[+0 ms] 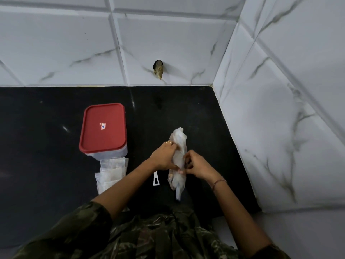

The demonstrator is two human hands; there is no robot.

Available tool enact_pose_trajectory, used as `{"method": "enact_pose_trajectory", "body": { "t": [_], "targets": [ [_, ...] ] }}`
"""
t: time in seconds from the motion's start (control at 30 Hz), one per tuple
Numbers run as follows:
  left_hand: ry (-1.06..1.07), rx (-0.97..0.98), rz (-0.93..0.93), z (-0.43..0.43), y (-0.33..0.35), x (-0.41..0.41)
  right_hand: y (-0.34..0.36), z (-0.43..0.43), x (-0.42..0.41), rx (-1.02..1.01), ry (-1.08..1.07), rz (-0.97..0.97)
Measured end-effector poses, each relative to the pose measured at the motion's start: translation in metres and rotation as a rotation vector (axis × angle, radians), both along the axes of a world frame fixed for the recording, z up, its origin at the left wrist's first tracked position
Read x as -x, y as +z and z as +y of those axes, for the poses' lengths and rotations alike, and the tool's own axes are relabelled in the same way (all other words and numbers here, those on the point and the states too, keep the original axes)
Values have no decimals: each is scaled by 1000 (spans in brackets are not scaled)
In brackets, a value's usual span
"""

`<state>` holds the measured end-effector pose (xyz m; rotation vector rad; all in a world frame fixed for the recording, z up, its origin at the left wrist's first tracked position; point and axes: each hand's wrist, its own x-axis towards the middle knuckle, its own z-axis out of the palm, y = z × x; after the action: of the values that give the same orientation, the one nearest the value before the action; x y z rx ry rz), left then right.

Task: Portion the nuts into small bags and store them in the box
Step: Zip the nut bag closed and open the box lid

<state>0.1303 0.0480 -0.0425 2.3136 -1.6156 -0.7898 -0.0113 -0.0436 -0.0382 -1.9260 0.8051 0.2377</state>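
A long clear plastic bag of nuts (178, 144) lies on the black counter, stretching away from me. My left hand (164, 157) grips its left side, and my right hand (196, 164) pinches its right edge near the middle. A plastic box with a shut red lid (102, 126) stands to the left. In front of the box lies a pile of small clear bags (111, 173). A white handle, perhaps of a scoop (155, 179), pokes out below my left hand; its other end is hidden.
The black counter (46, 165) ends at marble-tiled walls behind (74, 43) and to the right (280, 128). A dark hole or fitting (158, 69) sits low on the back wall. My patterned clothing covers the counter's near edge.
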Motion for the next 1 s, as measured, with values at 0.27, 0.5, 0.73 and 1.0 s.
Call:
{"method": "enact_pose_trajectory", "body": {
  "t": [0.27,0.5,0.73,1.0],
  "targets": [
    [4,-79,-111,1,-1,23,9,3,-15,227,306,262],
    [-7,-183,-130,-9,-4,15,9,0,-30,317,331,374],
    [-30,-214,-108,-4,5,19,5,-3,-7,464,300,318],
    [69,74,-192,17,44,-7,33,1,-14,375,248,322]
  ]
}}
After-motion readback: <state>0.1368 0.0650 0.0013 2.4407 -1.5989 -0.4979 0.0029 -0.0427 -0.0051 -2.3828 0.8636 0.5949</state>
